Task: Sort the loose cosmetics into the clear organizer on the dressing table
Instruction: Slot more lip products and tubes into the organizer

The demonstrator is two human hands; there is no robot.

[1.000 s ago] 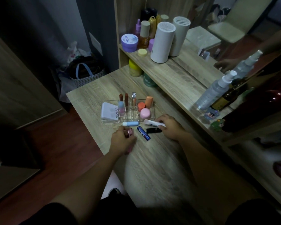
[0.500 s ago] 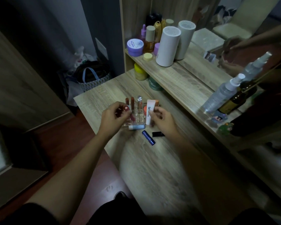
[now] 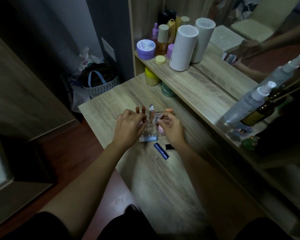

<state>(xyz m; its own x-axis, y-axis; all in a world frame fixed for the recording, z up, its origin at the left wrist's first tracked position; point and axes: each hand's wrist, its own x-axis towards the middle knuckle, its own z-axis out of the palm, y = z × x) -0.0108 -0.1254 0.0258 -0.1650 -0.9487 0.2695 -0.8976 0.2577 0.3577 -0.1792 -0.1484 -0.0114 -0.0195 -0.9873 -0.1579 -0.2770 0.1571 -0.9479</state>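
Both our hands now sit over the clear organizer point(image 3: 146, 126) on the dressing table point(image 3: 163, 179). Our left hand point(image 3: 128, 126) has lowered its pink lipstick into a slot, fingers curled; our right hand point(image 3: 171, 127) pinches the white tube, now inside. Blue tube point(image 3: 161, 150) and black piece point(image 3: 169, 147) remain loose.

Both hands cover most of the clear organizer point(image 3: 150, 134). Left hand point(image 3: 128, 126) fingertips blurred; holding sth? can't tell. Right hand point(image 3: 171, 128) hides the pink item, poss. a jar.
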